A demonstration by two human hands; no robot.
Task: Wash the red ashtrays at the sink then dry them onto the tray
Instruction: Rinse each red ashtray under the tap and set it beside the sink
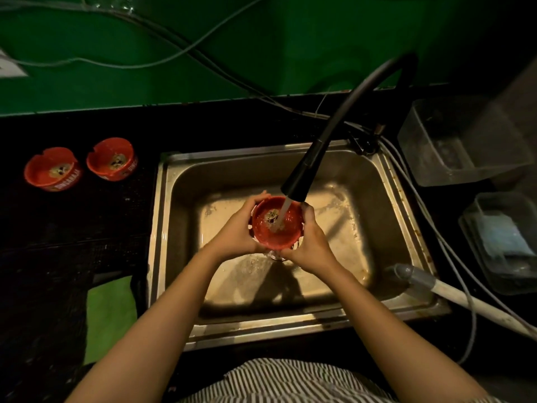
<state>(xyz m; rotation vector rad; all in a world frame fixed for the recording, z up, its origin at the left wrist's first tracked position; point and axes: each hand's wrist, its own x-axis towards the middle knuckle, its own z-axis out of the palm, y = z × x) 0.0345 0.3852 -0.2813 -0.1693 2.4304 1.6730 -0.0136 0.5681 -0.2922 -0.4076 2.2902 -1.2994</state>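
Note:
A red ashtray (276, 225) is held over the middle of the steel sink (386, 181), directly under the black faucet head (302, 175). A stream of water runs into its bowl. My left hand (235, 231) grips its left side and my right hand (311, 242) grips its right and lower side. Two more red ashtrays (52, 168) (112, 158) stand upright side by side on the dark counter left of the sink.
A green cloth (112, 312) lies on the counter at the front left. Clear plastic containers (462, 141) (505, 239) stand right of the sink. A grey-tipped white handle (453, 295) rests across the sink's right front corner. Cables run along the green wall.

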